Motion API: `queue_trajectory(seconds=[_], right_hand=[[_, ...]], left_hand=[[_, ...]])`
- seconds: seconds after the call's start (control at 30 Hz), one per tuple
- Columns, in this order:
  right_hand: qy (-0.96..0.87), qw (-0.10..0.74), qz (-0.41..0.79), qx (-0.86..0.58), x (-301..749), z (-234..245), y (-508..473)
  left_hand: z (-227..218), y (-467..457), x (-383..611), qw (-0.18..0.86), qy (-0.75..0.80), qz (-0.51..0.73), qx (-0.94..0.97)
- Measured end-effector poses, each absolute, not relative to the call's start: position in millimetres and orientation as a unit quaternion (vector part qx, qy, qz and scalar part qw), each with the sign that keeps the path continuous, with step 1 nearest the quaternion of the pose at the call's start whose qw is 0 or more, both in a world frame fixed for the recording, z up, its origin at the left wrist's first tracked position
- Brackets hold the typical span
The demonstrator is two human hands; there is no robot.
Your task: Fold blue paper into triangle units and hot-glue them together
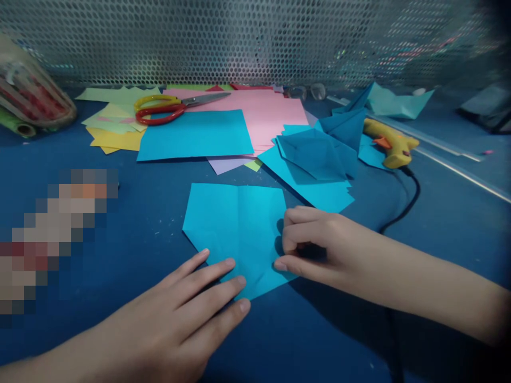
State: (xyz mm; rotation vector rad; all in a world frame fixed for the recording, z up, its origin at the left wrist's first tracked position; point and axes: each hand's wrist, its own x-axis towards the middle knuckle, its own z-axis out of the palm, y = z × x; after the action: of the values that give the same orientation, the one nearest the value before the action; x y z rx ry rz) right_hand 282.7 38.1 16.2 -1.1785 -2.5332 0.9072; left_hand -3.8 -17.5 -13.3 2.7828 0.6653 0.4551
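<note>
A creased blue paper sheet (235, 223) lies on the dark blue table (139, 213) in front of me. My left hand (187, 303) rests flat on its near left corner with the fingers stretched out. My right hand (315, 244) is curled at the sheet's right edge, with the thumb and fingers pinched on the paper's right corner.
Behind lie a flat blue sheet (195, 135), pink paper (263, 111), yellow and green sheets (115, 122), red-and-yellow scissors (167, 109), folded blue paper pieces (319, 154) and a yellow glue gun (391, 143) with a black cord (407, 202). A perforated metal wall (255, 37) closes the back.
</note>
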Motion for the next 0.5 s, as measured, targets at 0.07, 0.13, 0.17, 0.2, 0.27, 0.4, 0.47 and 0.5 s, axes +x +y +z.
queue_trajectory(seconds=[0.07,0.13,0.17,0.2,0.27,0.4,0.47,0.5], right_hand=[[-0.85,0.099,0.318,-0.408,282,18,38],[-0.842,0.093,0.323,-0.422,281,19,35],[-0.84,0.089,0.318,-0.43,280,20,34],[-0.841,0.088,0.306,-0.437,279,19,32],[-0.847,0.087,0.271,-0.449,276,17,29],[-0.854,0.085,0.239,-0.454,273,13,26],[-0.852,0.084,0.243,-0.455,272,12,26],[-0.851,0.084,0.246,-0.456,273,11,26]], left_hand=[[-15,-17,-3,0.125,0.233,0.161,0.951],[-17,-18,-2,0.124,0.236,0.176,0.948],[-18,-19,-1,0.123,0.241,0.181,0.945],[-19,-19,-1,0.12,0.244,0.184,0.945],[-19,-20,0,0.112,0.242,0.179,0.947],[-13,-17,0,0.094,0.23,0.15,0.957],[-10,-15,0,0.084,0.211,0.142,0.963],[-9,-14,1,0.081,0.21,0.153,0.962]])
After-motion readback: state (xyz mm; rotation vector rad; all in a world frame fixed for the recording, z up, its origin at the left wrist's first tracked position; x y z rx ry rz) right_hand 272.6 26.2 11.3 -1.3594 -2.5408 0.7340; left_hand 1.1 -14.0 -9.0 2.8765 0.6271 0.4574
